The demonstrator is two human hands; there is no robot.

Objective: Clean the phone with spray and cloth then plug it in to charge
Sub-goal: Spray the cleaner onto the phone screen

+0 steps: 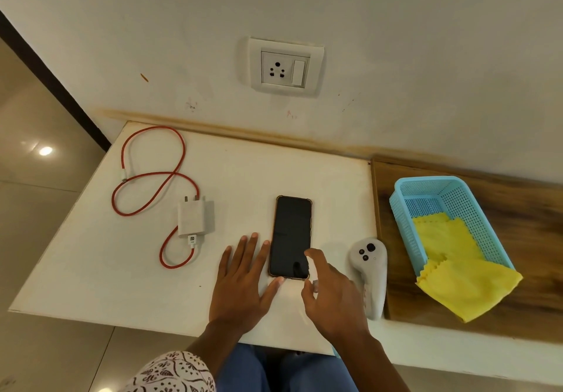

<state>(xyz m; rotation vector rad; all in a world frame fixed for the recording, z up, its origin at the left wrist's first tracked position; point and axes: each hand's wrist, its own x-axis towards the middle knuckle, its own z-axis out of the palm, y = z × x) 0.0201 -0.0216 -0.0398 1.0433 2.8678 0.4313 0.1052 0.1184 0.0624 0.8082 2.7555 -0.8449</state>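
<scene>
A black phone [291,236] in a brown-edged case lies screen up on the white table [91,270]. My left hand [242,282] rests flat on the table at the phone's left side, thumb touching its bottom corner. My right hand [327,294] hovers over the phone's lower right corner, index finger on the screen, holding nothing. A white charger adapter [195,216] with a red cable [152,175] lies to the left. A yellow cloth [457,270] hangs out of a light blue basket [475,206]. No spray bottle is visible.
A wall socket with switch [285,69] sits on the wall above the table. A white game controller [370,273] lies right of the phone. The basket stands on a brown wooden shelf [533,239]. Tiled floor shows at the left.
</scene>
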